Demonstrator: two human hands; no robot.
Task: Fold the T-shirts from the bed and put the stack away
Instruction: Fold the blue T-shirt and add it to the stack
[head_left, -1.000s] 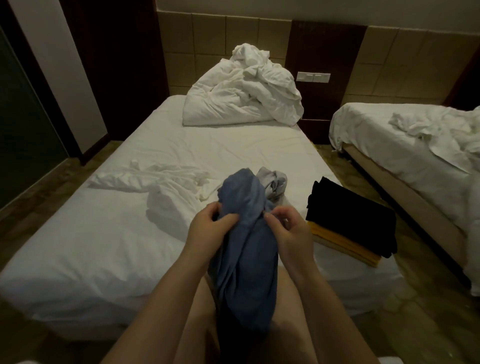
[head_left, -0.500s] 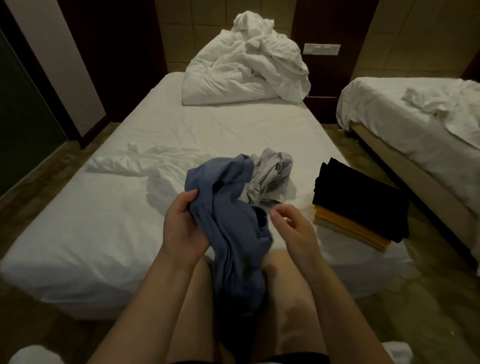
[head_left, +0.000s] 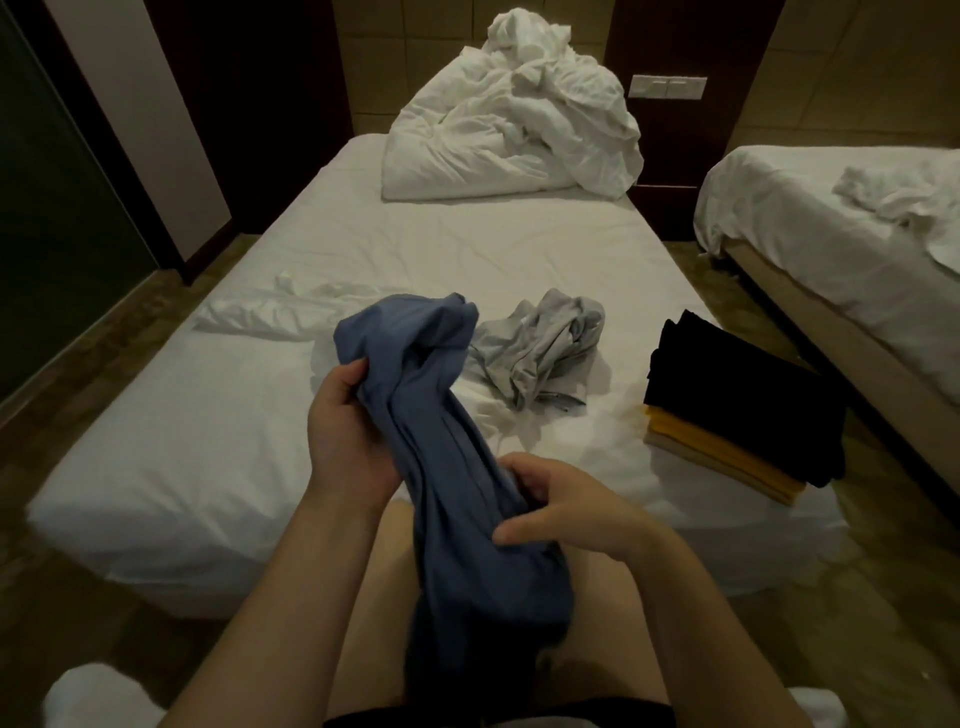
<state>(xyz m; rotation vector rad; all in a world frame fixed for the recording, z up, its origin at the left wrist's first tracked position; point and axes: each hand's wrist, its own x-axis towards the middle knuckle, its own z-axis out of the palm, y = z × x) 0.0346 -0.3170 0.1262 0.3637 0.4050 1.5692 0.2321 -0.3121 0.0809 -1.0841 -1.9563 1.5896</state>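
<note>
A bunched blue T-shirt (head_left: 441, 467) hangs in front of me over the bed's near edge. My left hand (head_left: 348, 431) grips its upper part. Lower down, my right hand (head_left: 566, 509) holds the cloth with curled fingers. Behind it on the white bed (head_left: 467, 244) lies a crumpled light grey T-shirt (head_left: 540, 348). On the bed's right corner sits a folded stack (head_left: 737, 410), black on top with yellow and beige pieces beneath.
A heap of white duvet (head_left: 514, 119) fills the head of the bed, and a rumpled white sheet (head_left: 270, 317) lies at the left. A second bed (head_left: 852, 244) stands at the right across a narrow floor gap. Dark door and wall at left.
My right hand has dropped down the blue shirt and taken hold lower. The left hand keeps its grip on the top. The view tilted down, so the grey shirt shows fully.
</note>
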